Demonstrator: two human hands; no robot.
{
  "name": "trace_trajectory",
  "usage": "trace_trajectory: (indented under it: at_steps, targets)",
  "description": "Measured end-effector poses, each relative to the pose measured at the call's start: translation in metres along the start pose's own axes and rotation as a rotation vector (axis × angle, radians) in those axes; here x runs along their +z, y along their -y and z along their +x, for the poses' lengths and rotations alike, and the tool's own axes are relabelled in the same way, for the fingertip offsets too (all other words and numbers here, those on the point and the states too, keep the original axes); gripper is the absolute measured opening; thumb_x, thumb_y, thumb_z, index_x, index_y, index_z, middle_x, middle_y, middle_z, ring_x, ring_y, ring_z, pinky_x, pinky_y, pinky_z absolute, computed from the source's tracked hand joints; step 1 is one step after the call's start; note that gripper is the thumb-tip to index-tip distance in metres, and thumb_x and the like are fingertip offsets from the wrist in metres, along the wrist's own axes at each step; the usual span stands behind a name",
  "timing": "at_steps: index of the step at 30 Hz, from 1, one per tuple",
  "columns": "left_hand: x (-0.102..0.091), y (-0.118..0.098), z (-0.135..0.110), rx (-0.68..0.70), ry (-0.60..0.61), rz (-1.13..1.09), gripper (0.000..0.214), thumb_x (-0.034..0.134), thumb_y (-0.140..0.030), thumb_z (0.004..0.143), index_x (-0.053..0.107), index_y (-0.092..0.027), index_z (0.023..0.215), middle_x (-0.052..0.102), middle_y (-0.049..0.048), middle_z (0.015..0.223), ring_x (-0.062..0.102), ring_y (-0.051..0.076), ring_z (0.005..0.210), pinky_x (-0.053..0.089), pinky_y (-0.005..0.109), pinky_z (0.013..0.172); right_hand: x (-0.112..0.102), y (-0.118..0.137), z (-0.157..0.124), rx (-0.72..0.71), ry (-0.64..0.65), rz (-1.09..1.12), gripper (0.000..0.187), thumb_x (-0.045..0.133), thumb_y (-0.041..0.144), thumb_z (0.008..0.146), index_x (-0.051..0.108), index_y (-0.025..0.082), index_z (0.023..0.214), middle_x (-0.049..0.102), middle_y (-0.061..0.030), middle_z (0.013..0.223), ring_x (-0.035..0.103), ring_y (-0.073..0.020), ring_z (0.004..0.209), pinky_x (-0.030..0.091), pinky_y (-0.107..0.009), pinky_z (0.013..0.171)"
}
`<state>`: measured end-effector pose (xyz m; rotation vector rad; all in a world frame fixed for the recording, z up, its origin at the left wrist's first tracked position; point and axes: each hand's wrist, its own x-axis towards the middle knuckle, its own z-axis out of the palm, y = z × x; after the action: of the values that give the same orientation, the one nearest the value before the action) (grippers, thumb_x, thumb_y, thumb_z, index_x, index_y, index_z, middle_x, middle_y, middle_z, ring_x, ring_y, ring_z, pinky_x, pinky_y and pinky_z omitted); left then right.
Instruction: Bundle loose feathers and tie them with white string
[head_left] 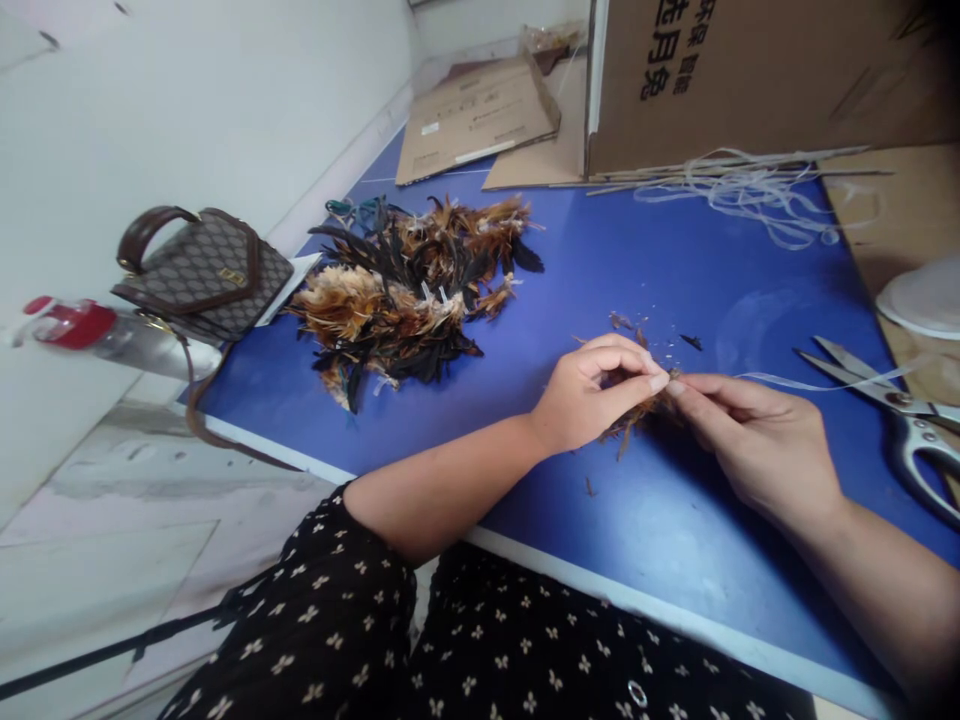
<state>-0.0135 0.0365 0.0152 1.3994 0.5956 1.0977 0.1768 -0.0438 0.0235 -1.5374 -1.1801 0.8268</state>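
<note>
Over the blue table my left hand (592,395) is closed, thumb and fingertips pinching a small bunch of brown feathers (626,428), mostly hidden beneath that hand. My right hand (772,440) meets it from the other side, its thumb and index finger pinched at the bunch's end. What exactly lies between the right fingertips is too small to make out. A thin white ribbon (802,382) runs from behind the right hand toward the right. Left of my hands lies a large pile of brown and black feather bunches (412,290), some with pale tied ends.
Large scissors (900,400) lie partly spread at the right. Tangled white ribbon (750,190) rests at the back near a big cardboard box (750,90). Flattened cardboard (472,115), a handbag (210,270) and a red-capped bottle (142,340) are to the left.
</note>
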Motion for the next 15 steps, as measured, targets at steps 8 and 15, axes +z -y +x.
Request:
trace_trajectory:
  at_steps: [8,15]
  targets:
    - [-0.006,-0.018,0.005,-0.056,0.143,-0.055,0.032,0.105,-0.051,0.081,0.088,-0.024,0.08,0.084,0.0066,0.1,0.077,0.018,0.099,0.064,0.042,0.108,-0.017,-0.008,0.008,0.2,0.206,0.228,0.045,0.104,0.062,0.078,0.095,0.021,0.095,0.06,0.0016,0.057,0.043,-0.01,0.053,0.032,-0.026,0.046]
    - [-0.008,-0.022,0.005,-0.062,0.235,-0.099,0.03,0.101,-0.05,0.087,0.089,-0.023,0.08,0.087,0.0087,0.099,0.081,0.02,0.099,0.066,0.043,0.109,-0.014,-0.008,0.008,0.289,0.303,0.349,0.055,0.107,0.068,0.068,0.092,0.02,0.091,0.056,0.0032,0.055,0.039,-0.0088,0.05,0.029,-0.025,0.046]
